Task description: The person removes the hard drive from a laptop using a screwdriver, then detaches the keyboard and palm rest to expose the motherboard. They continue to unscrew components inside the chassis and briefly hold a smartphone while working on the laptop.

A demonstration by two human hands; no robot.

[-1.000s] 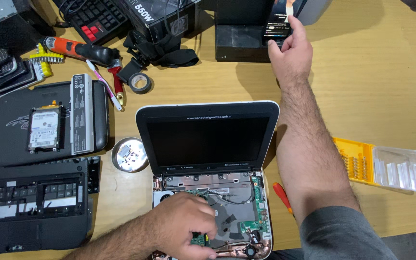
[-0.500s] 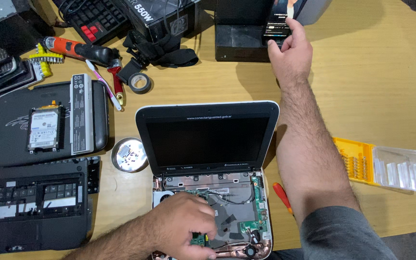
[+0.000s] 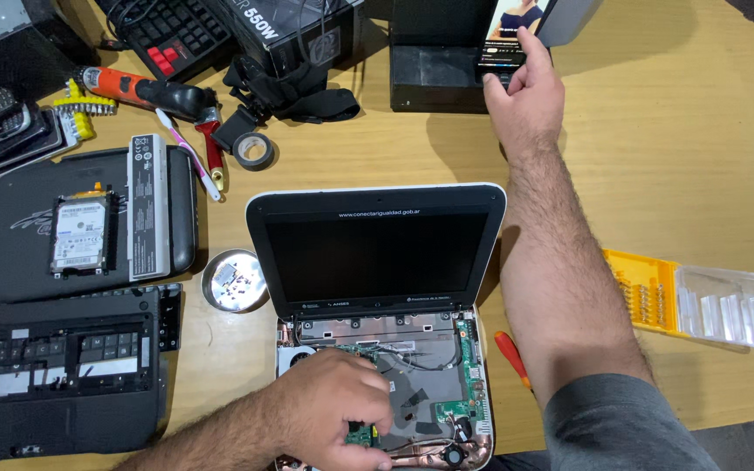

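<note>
Netbook (image 3: 377, 262) already stripped of keyboard, board bared under loosely curled left hand (image 3: 333, 410); right hand (image 3: 525, 92) fingertips touching propped smartphone (image 3: 510, 30), gripping nothing.

A small white laptop (image 3: 377, 262) is stood open on the wooden table, its dark screen upright. The keyboard is removed, so the green board (image 3: 460, 406) and copper pipe are exposed. A lit phone (image 3: 508, 30) is propped upright behind it.

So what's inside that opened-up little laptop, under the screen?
The laptop base shows a green circuit board, thin wires, a dark sheet and copper piping. The left hand covers the lower left part, so nothing there can be seen.
</note>
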